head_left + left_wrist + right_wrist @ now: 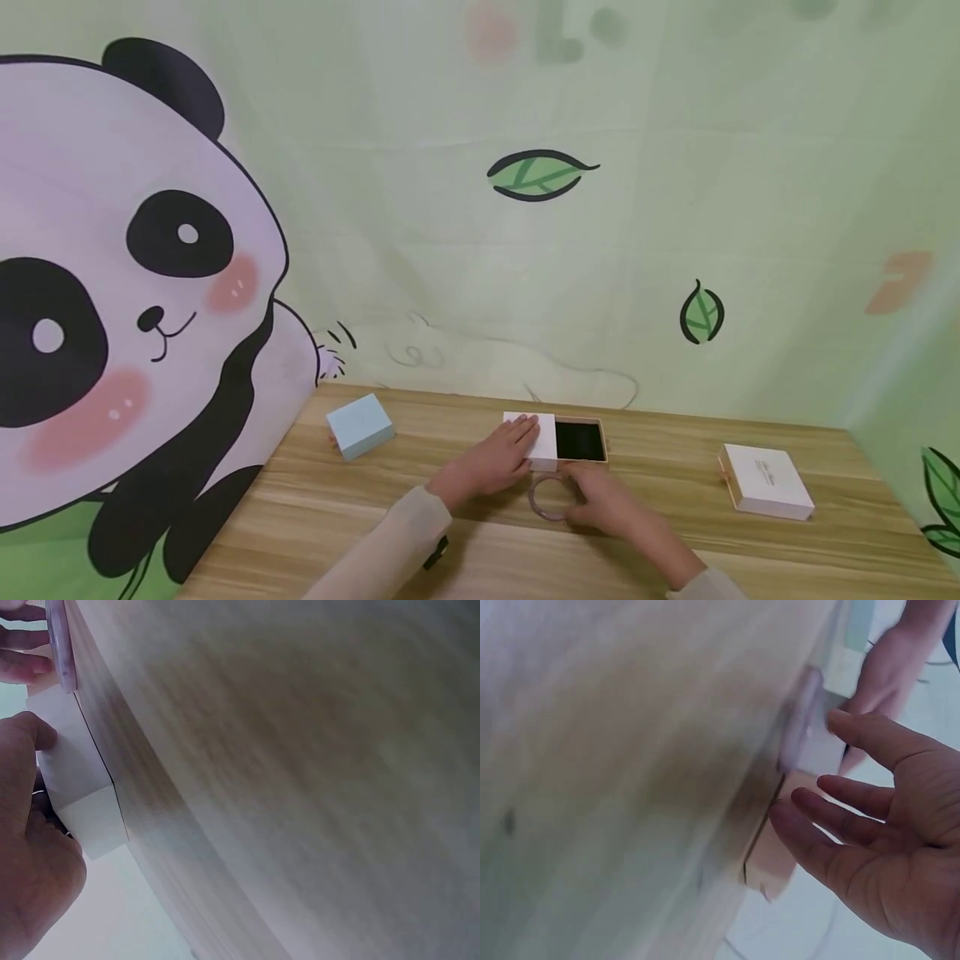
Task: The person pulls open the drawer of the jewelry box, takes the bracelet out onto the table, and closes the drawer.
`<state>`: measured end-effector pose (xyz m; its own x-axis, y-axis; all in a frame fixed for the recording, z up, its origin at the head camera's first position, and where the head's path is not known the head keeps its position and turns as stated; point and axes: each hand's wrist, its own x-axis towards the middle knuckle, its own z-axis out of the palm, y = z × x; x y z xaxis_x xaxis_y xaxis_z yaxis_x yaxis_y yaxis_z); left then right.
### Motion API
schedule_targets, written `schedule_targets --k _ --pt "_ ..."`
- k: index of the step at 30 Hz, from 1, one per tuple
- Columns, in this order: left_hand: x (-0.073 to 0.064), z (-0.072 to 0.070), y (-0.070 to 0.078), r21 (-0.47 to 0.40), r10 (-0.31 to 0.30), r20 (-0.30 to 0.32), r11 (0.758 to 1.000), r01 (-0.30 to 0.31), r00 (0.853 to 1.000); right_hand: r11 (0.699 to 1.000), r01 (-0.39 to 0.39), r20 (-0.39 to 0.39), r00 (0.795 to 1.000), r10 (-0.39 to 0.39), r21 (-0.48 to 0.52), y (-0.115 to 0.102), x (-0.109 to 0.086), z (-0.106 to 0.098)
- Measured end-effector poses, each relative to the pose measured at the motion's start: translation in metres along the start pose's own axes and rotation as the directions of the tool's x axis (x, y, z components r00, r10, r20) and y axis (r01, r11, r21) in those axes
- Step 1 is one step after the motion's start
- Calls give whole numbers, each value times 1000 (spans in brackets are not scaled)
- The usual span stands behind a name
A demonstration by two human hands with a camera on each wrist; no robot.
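left hand (498,460) grips a white box (546,443), thumb in front, fingers on top, right hand (606,497) is loose and holds nothing, 1 purple ring (61,649) lies on the table (315,508) just left of the right fingers, near the box

On the wood-grained surface (787,558), a light blue box (362,425) sits near the far left corner, turned at an angle, with a small pinkish tab at its left side, while a white box (767,482) with small lettering on its top lies well apart toward the right. Behind them is a pale green backdrop (420,208) printed with a large pink-cheeked panda (112,167) at left and two dark-outlined leaves, one sideways, the other upright, lower and farther right. Near the right edge show an orange shape (900,282) and more green leaves (943,483).
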<state>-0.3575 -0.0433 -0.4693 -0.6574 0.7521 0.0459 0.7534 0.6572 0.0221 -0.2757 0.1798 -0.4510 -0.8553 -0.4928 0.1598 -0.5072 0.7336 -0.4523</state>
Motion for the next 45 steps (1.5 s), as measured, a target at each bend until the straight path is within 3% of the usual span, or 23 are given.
schedule_targets --k 5,9,17,28,45 --pt "0 0 0 5 -9 -4 1000 9 1000 997 -78 -71 994 80 24 7 -3 -15" --pt "0 0 0 4 -4 -3 1000 4 1000 986 -163 -82 983 166 44 14 -7 -27" --pt "0 -1 2 1 -5 5 1000 5 1000 972 -233 -118 965 232 6 26 -16 -45" --pt "0 -1 2 -2 0 1 1000 0 1000 945 -319 -95 941 325 73 45 -16 -42" --pt "0 -4 4 -16 -6 -16 1000 6 1000 947 -307 -144 937 318 91 45 -2 -34"
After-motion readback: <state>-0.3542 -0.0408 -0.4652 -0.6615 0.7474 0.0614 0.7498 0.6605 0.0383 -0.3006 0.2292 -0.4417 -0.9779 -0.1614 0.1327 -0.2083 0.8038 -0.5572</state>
